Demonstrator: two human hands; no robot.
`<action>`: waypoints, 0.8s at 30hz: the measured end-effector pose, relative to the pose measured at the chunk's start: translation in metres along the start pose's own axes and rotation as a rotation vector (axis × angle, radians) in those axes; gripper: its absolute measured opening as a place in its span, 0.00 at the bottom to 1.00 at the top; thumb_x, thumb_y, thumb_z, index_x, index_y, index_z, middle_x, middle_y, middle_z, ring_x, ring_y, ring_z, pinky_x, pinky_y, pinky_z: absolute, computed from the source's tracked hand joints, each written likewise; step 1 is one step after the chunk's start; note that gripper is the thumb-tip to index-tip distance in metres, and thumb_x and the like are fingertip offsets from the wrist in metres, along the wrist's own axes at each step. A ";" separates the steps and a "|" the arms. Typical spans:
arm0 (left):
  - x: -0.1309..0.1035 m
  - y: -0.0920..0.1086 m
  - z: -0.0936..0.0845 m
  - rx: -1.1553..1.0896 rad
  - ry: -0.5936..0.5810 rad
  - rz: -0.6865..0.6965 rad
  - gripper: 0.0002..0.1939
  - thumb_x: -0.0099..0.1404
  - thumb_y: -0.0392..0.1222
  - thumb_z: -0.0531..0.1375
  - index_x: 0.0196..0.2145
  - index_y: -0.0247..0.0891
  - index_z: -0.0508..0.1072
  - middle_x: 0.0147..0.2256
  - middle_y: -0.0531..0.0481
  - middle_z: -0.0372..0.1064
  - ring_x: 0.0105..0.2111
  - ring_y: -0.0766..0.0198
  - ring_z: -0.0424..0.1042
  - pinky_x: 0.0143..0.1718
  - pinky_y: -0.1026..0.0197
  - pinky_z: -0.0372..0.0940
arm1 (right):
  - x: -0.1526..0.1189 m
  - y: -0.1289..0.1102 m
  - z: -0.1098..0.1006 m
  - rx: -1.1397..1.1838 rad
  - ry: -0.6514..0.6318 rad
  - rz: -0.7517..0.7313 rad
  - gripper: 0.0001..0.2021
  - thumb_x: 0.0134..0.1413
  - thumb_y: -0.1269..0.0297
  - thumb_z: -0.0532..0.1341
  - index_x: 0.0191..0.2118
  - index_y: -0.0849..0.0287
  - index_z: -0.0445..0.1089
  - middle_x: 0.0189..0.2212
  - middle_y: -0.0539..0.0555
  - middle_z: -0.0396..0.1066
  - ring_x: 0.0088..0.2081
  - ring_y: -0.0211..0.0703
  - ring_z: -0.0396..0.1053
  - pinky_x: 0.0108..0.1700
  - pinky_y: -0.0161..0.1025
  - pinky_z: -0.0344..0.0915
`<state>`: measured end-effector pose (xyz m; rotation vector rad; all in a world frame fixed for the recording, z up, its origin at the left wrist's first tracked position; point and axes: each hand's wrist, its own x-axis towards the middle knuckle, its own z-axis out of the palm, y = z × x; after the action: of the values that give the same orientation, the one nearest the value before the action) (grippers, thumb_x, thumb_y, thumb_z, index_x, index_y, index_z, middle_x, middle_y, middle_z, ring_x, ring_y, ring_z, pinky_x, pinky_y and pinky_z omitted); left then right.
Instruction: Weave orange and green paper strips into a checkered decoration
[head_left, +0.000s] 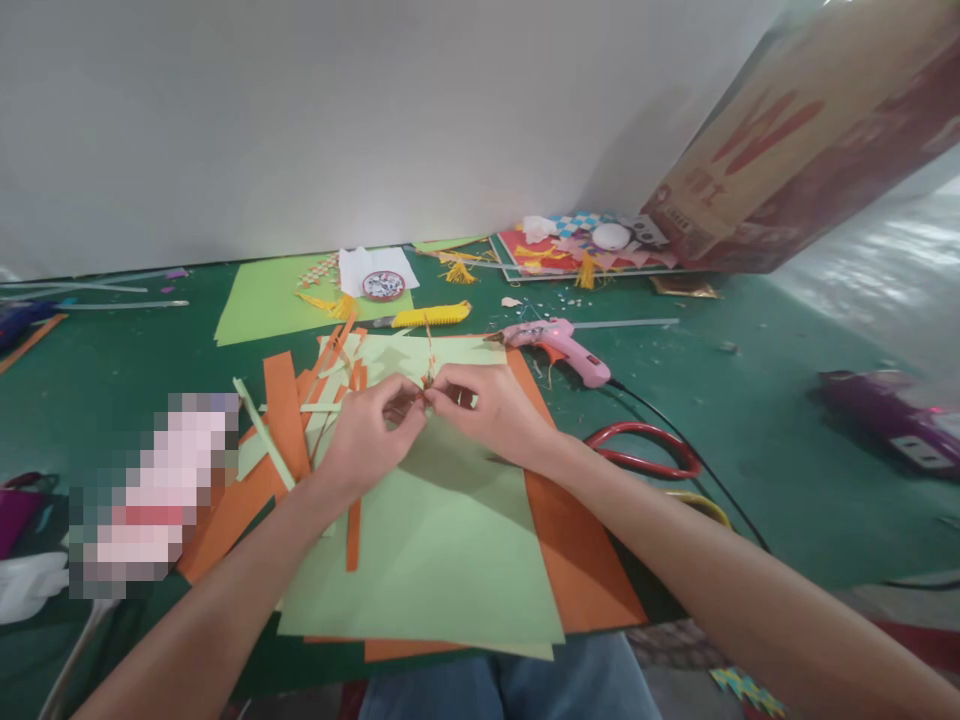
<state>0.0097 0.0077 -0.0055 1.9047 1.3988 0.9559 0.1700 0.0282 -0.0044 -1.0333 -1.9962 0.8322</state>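
My left hand (375,430) and my right hand (491,410) meet above a pale green paper sheet (442,560). Thumb and forefinger of each are pinched on narrow orange paper strips (430,348), whose thin ends stick up between the fingertips. How the strips are joined is hidden by my fingers. Under the green sheet lies orange paper (577,540). Left of my left hand is a loose heap of cut orange and green strips (285,420), and one short orange strip (354,530) rests on the sheet below it.
Beyond my hands lie a yellow utility knife (431,315) and a pink glue gun (566,350) with its black cord. Red-handled scissors (645,450) sit by my right forearm. Tassels and decorated cards (540,255) line the wall, beside a large paper bag (795,140). A purple power strip (900,425) is far right.
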 end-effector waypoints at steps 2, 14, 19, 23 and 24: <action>0.000 -0.001 0.000 0.006 0.007 0.002 0.03 0.57 0.39 0.54 0.27 0.39 0.65 0.23 0.53 0.70 0.23 0.65 0.71 0.30 0.61 0.68 | 0.000 0.000 0.000 0.000 0.001 -0.001 0.08 0.50 0.69 0.54 0.22 0.59 0.61 0.19 0.46 0.63 0.22 0.31 0.54 0.26 0.31 0.52; 0.000 0.001 0.000 -0.004 0.037 0.013 0.04 0.57 0.39 0.55 0.26 0.39 0.66 0.21 0.54 0.70 0.23 0.65 0.72 0.29 0.62 0.68 | 0.000 -0.001 0.000 0.007 0.004 0.021 0.08 0.50 0.68 0.54 0.22 0.59 0.60 0.19 0.47 0.62 0.23 0.31 0.54 0.26 0.31 0.52; -0.001 0.001 0.000 -0.007 0.039 0.023 0.05 0.58 0.40 0.55 0.25 0.39 0.65 0.20 0.54 0.70 0.21 0.65 0.71 0.27 0.63 0.67 | 0.001 -0.001 -0.001 0.009 0.008 0.032 0.08 0.51 0.68 0.54 0.22 0.59 0.60 0.19 0.46 0.62 0.23 0.31 0.53 0.26 0.31 0.52; 0.000 0.001 0.000 -0.010 0.036 0.011 0.05 0.58 0.41 0.55 0.25 0.39 0.65 0.20 0.54 0.71 0.22 0.65 0.72 0.27 0.62 0.67 | 0.000 -0.001 -0.001 0.012 0.017 0.034 0.08 0.50 0.68 0.54 0.22 0.59 0.60 0.19 0.47 0.62 0.23 0.31 0.54 0.26 0.31 0.52; 0.000 0.001 0.000 -0.011 0.035 0.008 0.05 0.58 0.41 0.55 0.26 0.39 0.66 0.20 0.54 0.71 0.22 0.65 0.72 0.28 0.62 0.67 | 0.000 -0.001 -0.001 0.012 0.017 0.038 0.08 0.50 0.68 0.54 0.22 0.59 0.60 0.19 0.47 0.62 0.23 0.31 0.54 0.26 0.31 0.52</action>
<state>0.0107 0.0073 -0.0047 1.8946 1.4042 1.0035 0.1701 0.0280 -0.0026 -1.0704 -1.9604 0.8517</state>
